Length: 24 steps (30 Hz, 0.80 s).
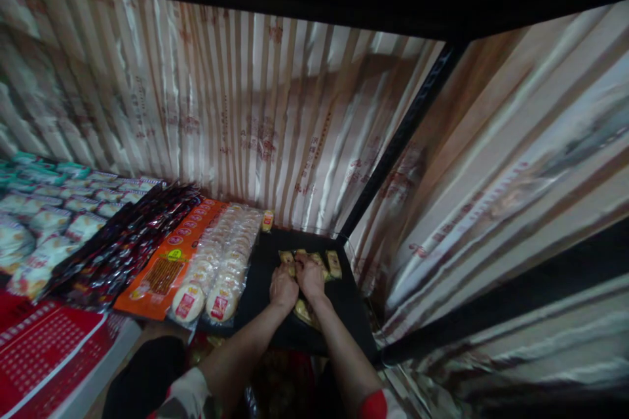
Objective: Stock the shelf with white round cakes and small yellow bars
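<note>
Both hands are close together over a black shelf board point(265, 275), among small gold-wrapped snack packets. The fingers of my left hand point(284, 288) are curled on a gold snack packet point(287, 255) at the left of the row. My right hand point(310, 277) is beside it, its fingers bent down onto a packet in the middle of the row. Another gold packet point(333, 264) lies at the right end, apart from both hands. Nearer me, more gold packets point(305, 313) lie partly behind my right wrist.
Left on the shelf are round crackers in clear packs point(220, 301), an orange snack bag point(152, 281), dark shiny packets point(105, 255) and white packets point(88, 226). A small yellow packet point(267, 220) lies at the back. A black post point(393, 150) and printed sheeting point(275, 111) border the shelf.
</note>
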Motion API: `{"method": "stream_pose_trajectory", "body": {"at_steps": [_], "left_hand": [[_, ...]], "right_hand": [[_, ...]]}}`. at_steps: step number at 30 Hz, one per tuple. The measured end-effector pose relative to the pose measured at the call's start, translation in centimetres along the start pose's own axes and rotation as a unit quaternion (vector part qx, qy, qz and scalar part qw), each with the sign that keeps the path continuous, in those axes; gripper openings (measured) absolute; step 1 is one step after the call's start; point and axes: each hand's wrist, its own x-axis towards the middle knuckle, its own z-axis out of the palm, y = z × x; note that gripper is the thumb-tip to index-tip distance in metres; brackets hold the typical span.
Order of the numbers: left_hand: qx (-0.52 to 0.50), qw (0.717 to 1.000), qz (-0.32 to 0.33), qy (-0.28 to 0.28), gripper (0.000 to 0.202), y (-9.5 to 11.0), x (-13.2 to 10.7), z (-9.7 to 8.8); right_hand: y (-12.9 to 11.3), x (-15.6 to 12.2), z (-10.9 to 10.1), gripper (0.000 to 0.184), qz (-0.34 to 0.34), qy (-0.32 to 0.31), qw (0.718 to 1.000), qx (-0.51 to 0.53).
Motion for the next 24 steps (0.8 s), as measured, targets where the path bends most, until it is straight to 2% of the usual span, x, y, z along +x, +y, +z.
{"method": "stream_pose_trajectory", "body": {"at_steps": [5,9,15,24], "left_hand": [[0.003,1.0,-0.011,-0.025,0.043,-0.5,-0.7,-0.5],[-0.012,0.999,-0.026,-0.016,0.039,-0.7,-1.4,-1.2],[0.002,0.998,-0.061,-0.007,0.037,-1.0,-3.1,-2.2],[-0.058,0.993,-0.103,0.02,0.027,-2.5,-4.3,-2.8]], "right_hand": [[-0.4,-1.0,0.9,0.029,0.003,-0.016,1.0,-0.009],[-0.7,-1.5,1.4,0.029,-0.008,-0.012,1.0,0.006],[-1.7,-3.0,1.1,0.027,-0.027,-0.06,0.998,-0.016],[-3.2,-5.5,0.6,0.031,-0.042,-0.091,0.995,-0.012]]}}
